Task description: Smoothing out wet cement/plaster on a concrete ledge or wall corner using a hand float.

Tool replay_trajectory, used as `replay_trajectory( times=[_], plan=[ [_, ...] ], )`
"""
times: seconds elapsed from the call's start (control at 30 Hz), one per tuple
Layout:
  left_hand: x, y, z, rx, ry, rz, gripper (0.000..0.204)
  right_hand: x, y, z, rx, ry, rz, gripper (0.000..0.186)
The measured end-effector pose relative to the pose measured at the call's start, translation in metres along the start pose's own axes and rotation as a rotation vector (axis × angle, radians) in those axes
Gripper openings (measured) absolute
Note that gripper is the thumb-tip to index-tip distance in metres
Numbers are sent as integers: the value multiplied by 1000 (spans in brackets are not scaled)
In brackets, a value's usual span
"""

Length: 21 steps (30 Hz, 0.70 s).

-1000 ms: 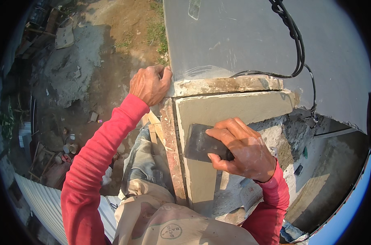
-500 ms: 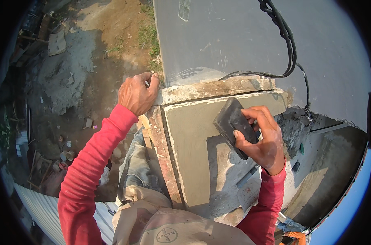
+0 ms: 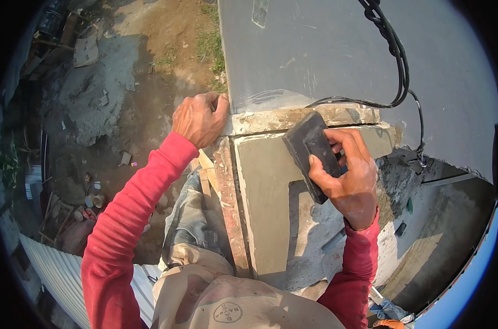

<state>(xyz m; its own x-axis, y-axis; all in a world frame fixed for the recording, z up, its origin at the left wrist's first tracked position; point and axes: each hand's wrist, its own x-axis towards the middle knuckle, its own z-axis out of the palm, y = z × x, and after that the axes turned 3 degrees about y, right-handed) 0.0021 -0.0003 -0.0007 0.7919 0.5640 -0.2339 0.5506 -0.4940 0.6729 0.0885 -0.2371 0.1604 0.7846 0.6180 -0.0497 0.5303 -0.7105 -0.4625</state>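
Note:
My left hand [image 3: 199,118] is curled over the left end of a plaster-stained horizontal board [image 3: 279,119], at the corner of the grey wall [image 3: 315,49]. My right hand [image 3: 347,172] grips a black rectangular float [image 3: 306,140], tilted diagonally with its top near that board. The float is over an L-shaped band of beige plaster [image 3: 260,192], partly hiding it; whether it touches the plaster I cannot tell. A narrow stained board [image 3: 232,208] runs down the plaster's left side.
Black cables [image 3: 402,71] hang across the wall and along the board. Dirt ground [image 3: 161,44] with rubble lies below at left, beside corrugated sheeting [image 3: 57,274]. Light wooden slats [image 3: 208,170] and a rough concrete recess [image 3: 397,230] flank the corner. An orange item [image 3: 386,323] shows at the lower right.
The float has turned from nearly level to steeply diagonal and risen toward the horizontal board with my right hand. My left hand still holds the board's end; the view has shifted slightly.

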Motion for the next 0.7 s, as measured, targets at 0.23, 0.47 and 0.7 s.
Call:
replay_trajectory(
  times=[0.23, 0.47, 0.7],
  plan=[
    [-2, -1, 2, -3, 22, 10, 47, -28, -34, 6, 246, -612, -350, 53],
    [-1, -4, 1, 8, 16, 27, 48, 71, 56, -51, 386, -416, -109, 39],
    [-3, -3, -3, -20, 27, 27, 45, 144, 18, 35, 539, -937, -298, 40]
  ],
)
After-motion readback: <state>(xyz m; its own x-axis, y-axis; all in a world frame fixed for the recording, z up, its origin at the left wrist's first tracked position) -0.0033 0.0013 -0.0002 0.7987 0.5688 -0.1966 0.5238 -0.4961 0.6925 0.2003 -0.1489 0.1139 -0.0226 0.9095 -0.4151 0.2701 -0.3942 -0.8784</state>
